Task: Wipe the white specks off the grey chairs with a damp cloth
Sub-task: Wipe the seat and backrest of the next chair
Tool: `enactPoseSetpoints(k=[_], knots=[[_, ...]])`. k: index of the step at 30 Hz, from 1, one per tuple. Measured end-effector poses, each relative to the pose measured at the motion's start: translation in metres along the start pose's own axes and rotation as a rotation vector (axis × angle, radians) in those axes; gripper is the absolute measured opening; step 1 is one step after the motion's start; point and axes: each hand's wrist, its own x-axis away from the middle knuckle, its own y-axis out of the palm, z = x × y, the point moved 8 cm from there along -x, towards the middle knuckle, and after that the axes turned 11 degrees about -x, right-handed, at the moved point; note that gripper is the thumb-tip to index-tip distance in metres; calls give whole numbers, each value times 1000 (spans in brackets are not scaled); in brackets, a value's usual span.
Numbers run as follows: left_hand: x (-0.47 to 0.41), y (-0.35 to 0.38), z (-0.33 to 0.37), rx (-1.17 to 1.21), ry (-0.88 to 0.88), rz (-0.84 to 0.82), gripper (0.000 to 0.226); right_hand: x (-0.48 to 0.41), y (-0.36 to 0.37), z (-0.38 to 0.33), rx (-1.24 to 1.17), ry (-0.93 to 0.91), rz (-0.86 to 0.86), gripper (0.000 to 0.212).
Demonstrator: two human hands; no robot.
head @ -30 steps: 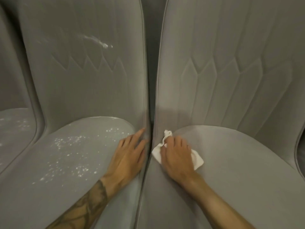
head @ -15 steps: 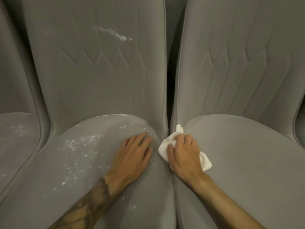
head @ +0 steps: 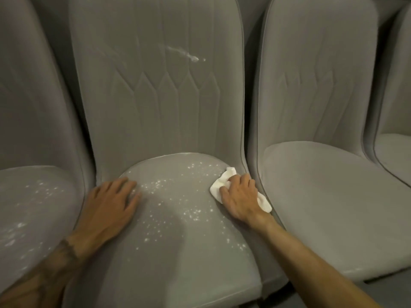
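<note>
Under the right hand, most of the white cloth.

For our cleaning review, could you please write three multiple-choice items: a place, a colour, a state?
1. Where is the cloth? A) on the speckled middle seat B) on the right-hand seat C) on a backrest
2. What colour is the cloth? A) blue B) white C) red
3. How is the left hand? A) flat on the seat B) gripping the cloth C) raised
Answers: 1 A, the right hand holds it among the white specks; 2 B, white on grey; 3 A, its fingers lie straight on the fabric.
</note>
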Motion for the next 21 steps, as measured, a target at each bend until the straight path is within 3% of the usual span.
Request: enactPoseSetpoints(k=[2, 5, 9, 15, 21], knots=[[-2, 3, -15, 15, 6, 6, 70, 4, -2, 5, -113, -16, -56, 33], [0, 8, -18, 19, 16, 64, 64, -4, -4, 11, -78, -54, -28, 28], [0, 10, -17, 77, 5, 106, 58, -32, 5, -4, -11, 75, 72, 26], [1, 7, -17, 125, -14, 117, 58, -43, 18, -6, -37, -74, 12, 34], [1, 4, -18, 117, -10, 177, 50, -69, 23, -23, -16, 123, 45, 34]])
